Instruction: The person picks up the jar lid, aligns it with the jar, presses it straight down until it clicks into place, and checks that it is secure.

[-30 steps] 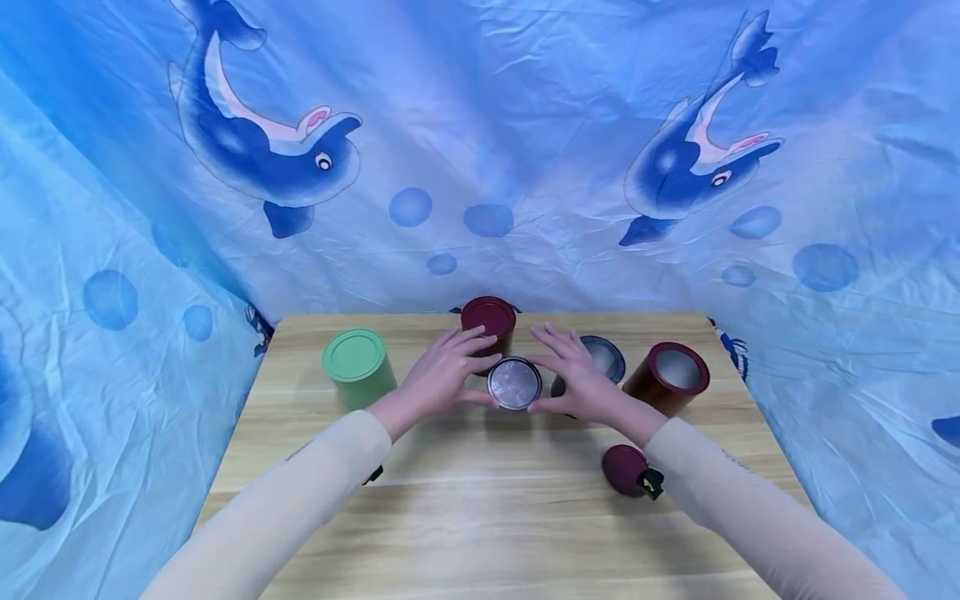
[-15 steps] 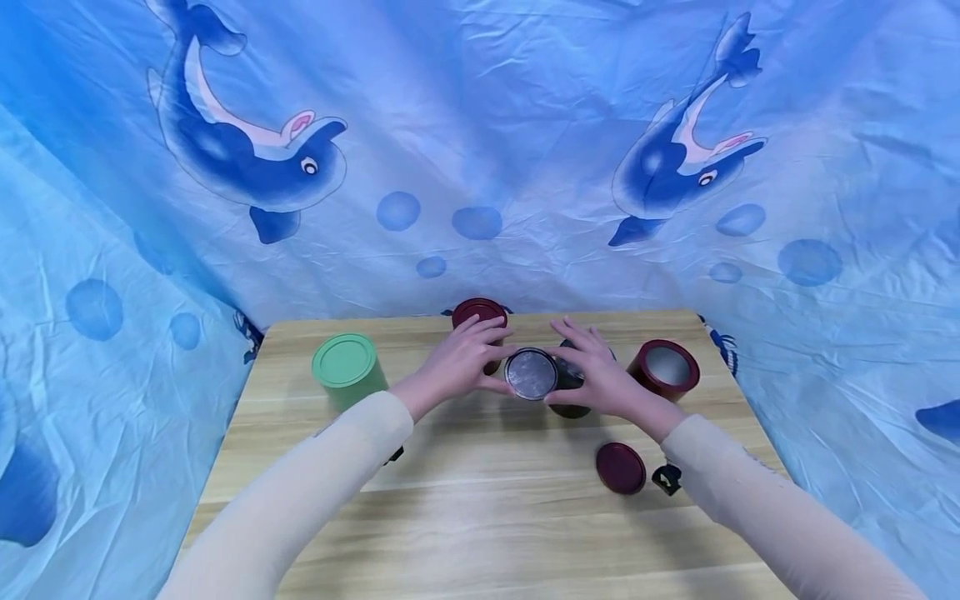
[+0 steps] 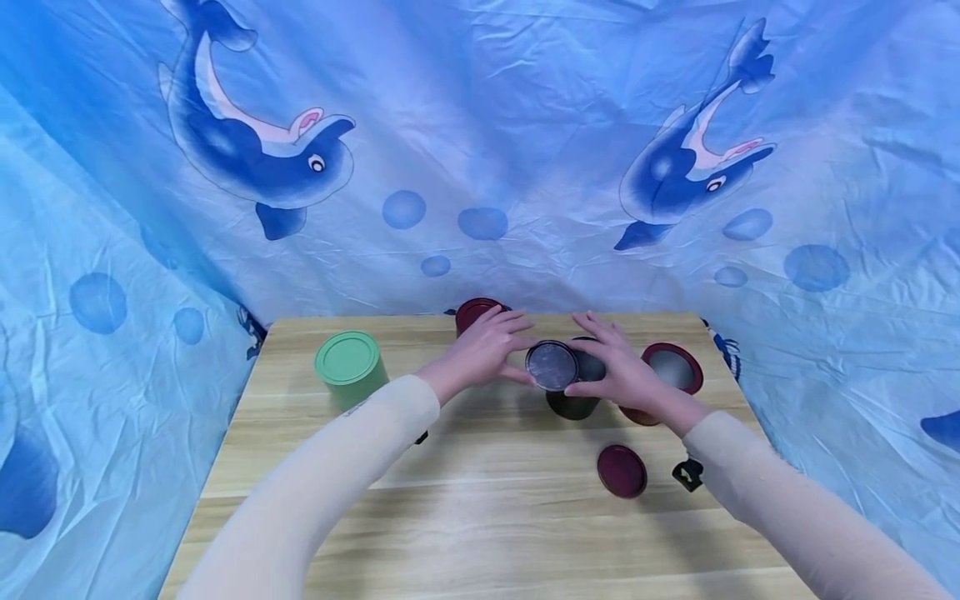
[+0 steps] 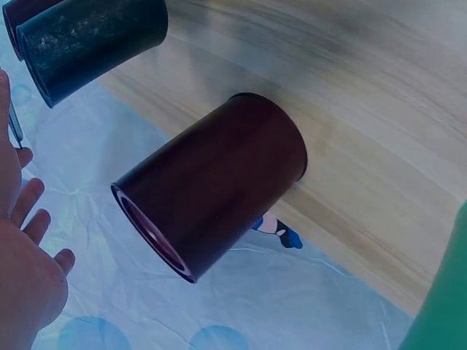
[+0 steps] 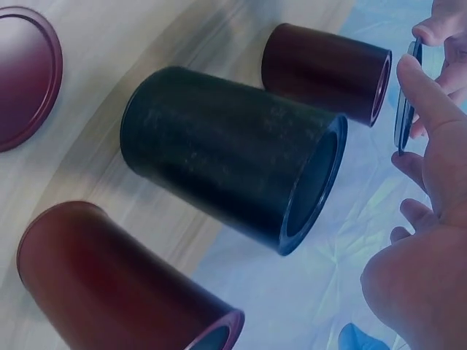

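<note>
Dolphin at far left (image 3: 232, 150): printed on the pale-blue cloth (image 3: 465, 117) behind the surface (image 3: 450, 533).
Green canister (image 3: 358, 392): upright, matching green lid (image 3: 348, 358) on top.
Left sleeve (image 3: 322, 475): off-white, bearing a faint dark mark near the cuff, too small to read.
Capped red canister (image 4: 219, 182): upright by the back edge, dark red lid on, partly behind the left hand in the head view.
Left hand (image 3: 483, 350): fingers pinching the left edge of the disc, the others spread.
Dark-rimmed disc (image 3: 552, 367): up in the air between both hands, roughly level, grey face up, overlapping the dark canister from the head view.
Dark canister (image 5: 233, 160): upright, mouth open, wall specked with pale scuffs.
Right hand (image 3: 618, 375): fingers pinching the disc's right edge, the others spread.
Loose red lid (image 3: 622, 472): flat on the surface, nearer the person than the canisters.
Open red canister (image 5: 124, 284): upright, grey inside, plain glossy wall.
Black fitting at right cuff (image 3: 687, 473): pale mark, illegible.
Dolphin at right (image 3: 660, 187): printed likewise.
</note>
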A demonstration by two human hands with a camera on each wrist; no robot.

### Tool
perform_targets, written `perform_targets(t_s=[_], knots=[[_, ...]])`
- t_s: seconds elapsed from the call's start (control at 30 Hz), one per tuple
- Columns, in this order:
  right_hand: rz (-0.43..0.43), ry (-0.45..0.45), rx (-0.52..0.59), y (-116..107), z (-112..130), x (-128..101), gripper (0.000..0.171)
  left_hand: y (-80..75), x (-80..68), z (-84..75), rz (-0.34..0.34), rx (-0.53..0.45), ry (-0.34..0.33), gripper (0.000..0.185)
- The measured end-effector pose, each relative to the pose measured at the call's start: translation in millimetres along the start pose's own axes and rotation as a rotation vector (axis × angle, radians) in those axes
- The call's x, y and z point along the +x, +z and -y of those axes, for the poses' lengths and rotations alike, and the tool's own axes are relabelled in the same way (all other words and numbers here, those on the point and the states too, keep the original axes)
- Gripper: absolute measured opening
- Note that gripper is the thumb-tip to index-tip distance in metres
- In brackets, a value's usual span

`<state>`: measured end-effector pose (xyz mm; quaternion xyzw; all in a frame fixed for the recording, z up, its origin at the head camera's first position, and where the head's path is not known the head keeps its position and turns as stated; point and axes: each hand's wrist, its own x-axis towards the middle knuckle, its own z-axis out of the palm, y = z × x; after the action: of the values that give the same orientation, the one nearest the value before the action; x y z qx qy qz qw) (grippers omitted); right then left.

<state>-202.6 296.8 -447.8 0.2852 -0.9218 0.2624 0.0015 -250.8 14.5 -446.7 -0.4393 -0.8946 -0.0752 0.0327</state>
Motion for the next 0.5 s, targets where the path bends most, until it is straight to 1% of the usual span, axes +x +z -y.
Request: perform_targets(t_s=[0.23, 0.33, 0.43, 0.5], knots=[[0.014, 0.045, -0.014, -8, -9, -6, 0.074, -1.6, 16.5, -6.6, 0.046, 0.001, -0.008, 0.078], [0.025, 0.054, -0.02, -12, -11, -8, 0.073, -2.7, 20.5, -10.0, 0.076, -0.009, -0.02, 0.077], [0.035, 0.054, -0.014, -15, -12, -9, 0.072, -4.1, 23.1, -12.8, 0.103, -0.002, -0.033, 0.076], [0.046, 0.06, -0.012, -17, -12, -9, 0.072, -4.4, 24.5, -13.9, 0.109, 0.015, -0.034, 0.076]])
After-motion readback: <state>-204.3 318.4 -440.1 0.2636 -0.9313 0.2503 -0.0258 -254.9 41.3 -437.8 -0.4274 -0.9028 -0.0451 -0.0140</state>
